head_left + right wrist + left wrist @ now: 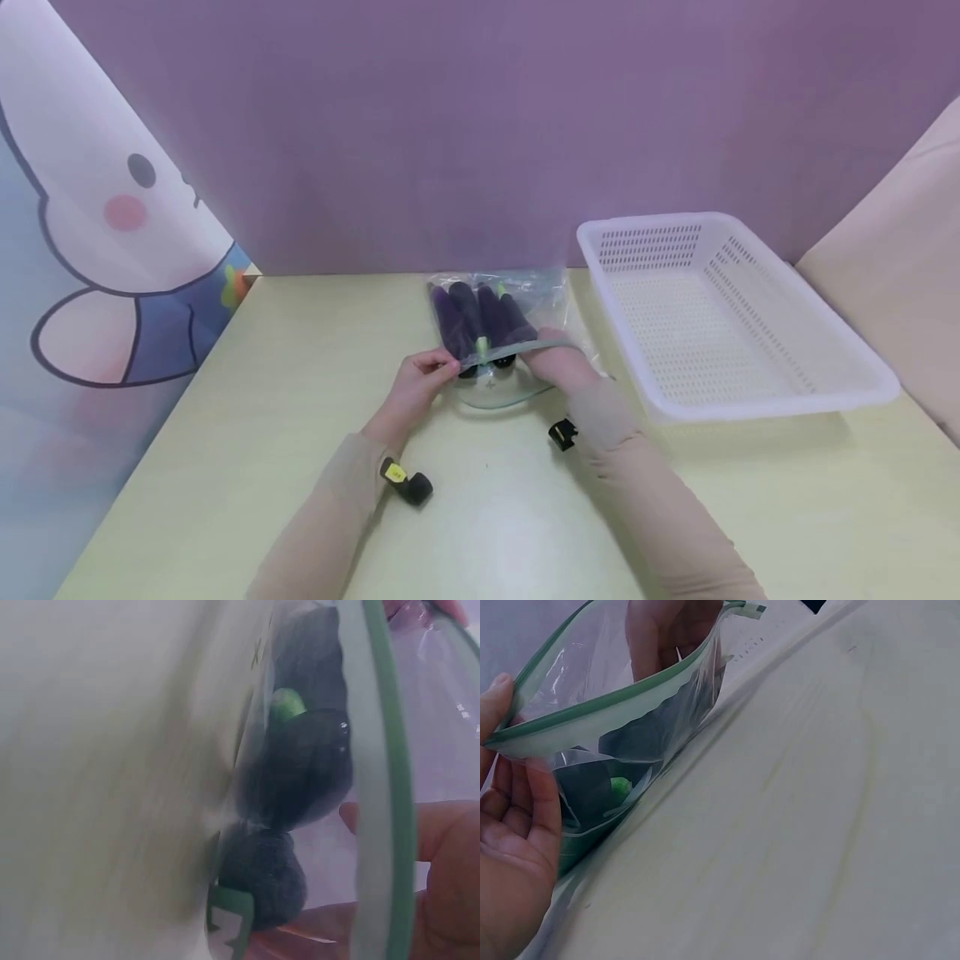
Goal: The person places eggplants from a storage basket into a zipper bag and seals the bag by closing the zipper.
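A clear zip bag (553, 292) with a green-edged mouth lies on the table, its mouth held apart toward me. Several dark purple eggplants (467, 308) lie side by side inside it, with green showing at some ends. My left hand (412, 385) pinches the left end of the bag's rim (585, 712) between thumb and fingers. Through the mouth on the right, my right hand (561, 367) reaches into the bag. In the right wrist view, its extended fingers (322, 922) are against the nearest eggplant (262, 877); the fingertips are partly hidden.
Right of the bag stands a white perforated plastic basket (675, 333) on the pale table (315, 358). A purple panel (420, 133) rises along the table's back edge. At the left is a cartoon-printed sheet (82, 275).
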